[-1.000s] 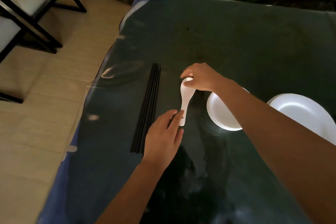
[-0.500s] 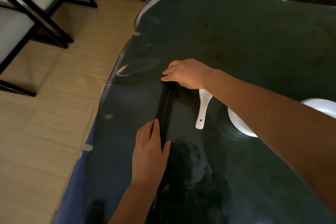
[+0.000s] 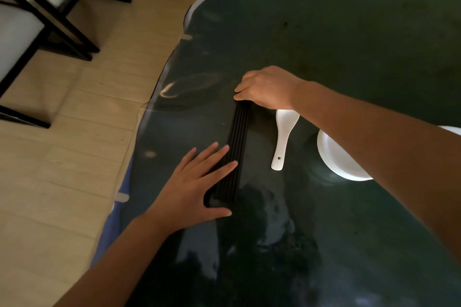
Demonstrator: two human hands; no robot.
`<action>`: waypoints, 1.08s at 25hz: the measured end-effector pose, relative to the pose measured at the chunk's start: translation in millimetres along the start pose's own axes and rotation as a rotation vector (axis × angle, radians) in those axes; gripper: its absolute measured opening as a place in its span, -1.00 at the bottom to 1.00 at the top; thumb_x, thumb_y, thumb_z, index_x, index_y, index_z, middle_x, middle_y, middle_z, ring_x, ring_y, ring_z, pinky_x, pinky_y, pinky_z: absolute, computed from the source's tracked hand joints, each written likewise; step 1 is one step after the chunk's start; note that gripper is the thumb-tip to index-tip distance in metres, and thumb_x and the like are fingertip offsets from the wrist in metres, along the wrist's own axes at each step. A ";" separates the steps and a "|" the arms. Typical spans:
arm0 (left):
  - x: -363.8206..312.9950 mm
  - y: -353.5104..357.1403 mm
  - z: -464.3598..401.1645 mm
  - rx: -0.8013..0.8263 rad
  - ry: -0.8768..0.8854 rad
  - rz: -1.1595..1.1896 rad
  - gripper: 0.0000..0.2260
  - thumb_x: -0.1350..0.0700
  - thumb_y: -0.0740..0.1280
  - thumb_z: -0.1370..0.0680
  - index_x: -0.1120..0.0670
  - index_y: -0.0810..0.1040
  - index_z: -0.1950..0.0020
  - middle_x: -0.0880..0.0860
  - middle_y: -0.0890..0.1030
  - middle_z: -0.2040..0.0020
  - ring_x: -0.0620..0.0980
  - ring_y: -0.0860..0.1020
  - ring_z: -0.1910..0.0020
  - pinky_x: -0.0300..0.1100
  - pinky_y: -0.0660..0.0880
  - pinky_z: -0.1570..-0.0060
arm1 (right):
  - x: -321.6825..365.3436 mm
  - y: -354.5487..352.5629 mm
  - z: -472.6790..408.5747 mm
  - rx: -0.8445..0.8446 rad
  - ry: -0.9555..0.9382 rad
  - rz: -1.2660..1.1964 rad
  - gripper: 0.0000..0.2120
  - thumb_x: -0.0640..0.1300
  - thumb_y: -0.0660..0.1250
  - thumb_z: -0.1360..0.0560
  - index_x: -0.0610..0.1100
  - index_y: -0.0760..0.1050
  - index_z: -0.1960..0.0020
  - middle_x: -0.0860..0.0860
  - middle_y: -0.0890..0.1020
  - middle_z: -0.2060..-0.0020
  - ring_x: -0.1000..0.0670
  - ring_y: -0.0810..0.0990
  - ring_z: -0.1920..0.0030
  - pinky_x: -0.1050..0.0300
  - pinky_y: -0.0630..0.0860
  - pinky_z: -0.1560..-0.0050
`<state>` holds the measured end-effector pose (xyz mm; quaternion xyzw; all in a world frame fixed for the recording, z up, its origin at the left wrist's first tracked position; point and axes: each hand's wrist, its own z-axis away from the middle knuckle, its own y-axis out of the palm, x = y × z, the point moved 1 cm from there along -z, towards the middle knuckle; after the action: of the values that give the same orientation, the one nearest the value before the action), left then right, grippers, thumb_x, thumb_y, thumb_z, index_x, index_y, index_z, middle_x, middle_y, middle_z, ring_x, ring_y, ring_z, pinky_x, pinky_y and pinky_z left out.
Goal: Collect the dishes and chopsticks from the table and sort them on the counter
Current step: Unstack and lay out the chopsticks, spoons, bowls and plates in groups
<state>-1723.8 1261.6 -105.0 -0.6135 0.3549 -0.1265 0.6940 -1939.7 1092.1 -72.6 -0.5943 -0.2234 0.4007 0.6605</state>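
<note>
We cannot see the far ends of the bundled black chopsticks (image 3: 237, 147), hidden under the right hand (image 3: 268, 87). Its forearm covers part of the stacked white round plates (image 3: 334, 157). A second white dish (image 3: 450, 129) is cut by the right edge. The black-framed chairs (image 3: 37, 7) look blurred.
</note>
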 end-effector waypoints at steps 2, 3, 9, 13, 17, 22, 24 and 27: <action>6.8 2.5 -9.3 0.023 0.088 -0.057 -0.27 -0.27 0.35 -0.33 -0.02 0.30 -0.42 0.04 0.18 -0.49 0.04 0.10 -0.50 0.12 0.05 -0.41 | -0.1 -0.4 0.9 0.000 -0.002 0.006 -0.62 -0.26 0.22 -0.53 -0.05 0.43 -0.32 -0.01 0.56 -0.21 -0.09 0.45 -0.24 -0.04 0.57 0.03; 9.5 3.9 -13.1 0.033 0.125 -0.064 -0.28 -0.29 0.34 -0.33 -0.02 0.32 -0.41 0.05 0.19 -0.49 0.04 0.11 -0.49 0.11 0.06 -0.41 | 0.5 -1.1 0.9 0.003 -0.003 0.011 -0.62 -0.26 0.22 -0.53 -0.04 0.43 -0.32 -0.01 0.56 -0.21 -0.09 0.45 -0.24 -0.04 0.57 0.03; 13.1 12.6 -21.1 0.032 0.269 -0.077 -0.38 -0.32 0.25 -0.40 0.02 0.45 -0.33 0.07 0.37 -0.41 0.04 0.26 -0.43 0.09 0.20 -0.39 | -1.0 -1.7 5.8 0.009 0.016 0.011 -0.61 -0.26 0.21 -0.53 -0.03 0.42 -0.33 0.01 0.56 -0.22 -0.09 0.44 -0.26 -0.05 0.56 0.01; 15.4 13.8 -24.8 -0.043 0.321 -0.071 -0.47 -0.25 0.27 -0.44 0.07 0.54 -0.24 0.10 0.47 -0.34 0.07 0.34 -0.38 0.00 0.31 -0.33 | -1.3 -2.9 6.9 0.011 0.020 -0.001 -0.61 -0.25 0.22 -0.53 -0.02 0.42 -0.33 0.01 0.56 -0.22 -0.09 0.45 -0.26 -0.03 0.56 0.01; 15.1 13.7 -25.8 -0.072 0.351 -0.065 -0.48 -0.25 0.29 -0.43 0.11 0.58 -0.18 0.14 0.53 -0.29 0.10 0.42 -0.33 -0.06 0.48 -0.18 | -1.0 -3.4 4.7 0.018 0.023 -0.004 -0.62 -0.24 0.21 -0.53 -0.02 0.42 -0.32 0.03 0.56 -0.22 -0.08 0.45 -0.25 0.02 0.54 0.03; 7.7 14.9 -32.6 -0.078 0.342 -0.110 -0.46 -0.27 0.34 -0.40 0.11 0.60 -0.16 0.16 0.56 -0.25 0.14 0.49 -0.27 -0.01 0.51 -0.12 | 0.6 -3.9 2.4 0.022 0.050 -0.022 -0.60 -0.24 0.21 -0.53 -0.04 0.39 -0.34 0.00 0.53 -0.26 -0.08 0.44 -0.30 -0.04 0.54 -0.07; 4.2 14.8 -34.0 -0.062 0.320 -0.118 -0.42 -0.29 0.31 -0.40 0.09 0.54 -0.24 0.15 0.50 -0.32 0.13 0.45 -0.31 0.02 0.46 -0.20 | 3.2 -0.6 4.1 0.025 0.084 -0.053 -0.57 -0.24 0.18 -0.54 -0.03 0.33 -0.39 0.00 0.47 -0.33 -0.07 0.38 -0.36 -0.06 0.50 -0.16; 5.8 14.2 -26.9 0.020 0.302 -0.176 -0.33 -0.33 0.11 -0.48 -0.01 0.17 -0.49 0.10 0.17 -0.51 0.05 0.12 -0.50 0.01 0.09 -0.45 | 7.3 7.8 12.4 0.044 0.185 -0.168 -0.52 -0.10 0.08 -0.59 -0.05 0.08 -0.49 0.04 0.21 -0.49 0.00 0.11 -0.50 -0.06 0.15 -0.44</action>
<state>-1740.8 1240.6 -120.2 -0.6091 0.3990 -0.2811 0.6251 -1947.1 1105.2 -79.1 -0.5933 -0.2015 0.2924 0.7225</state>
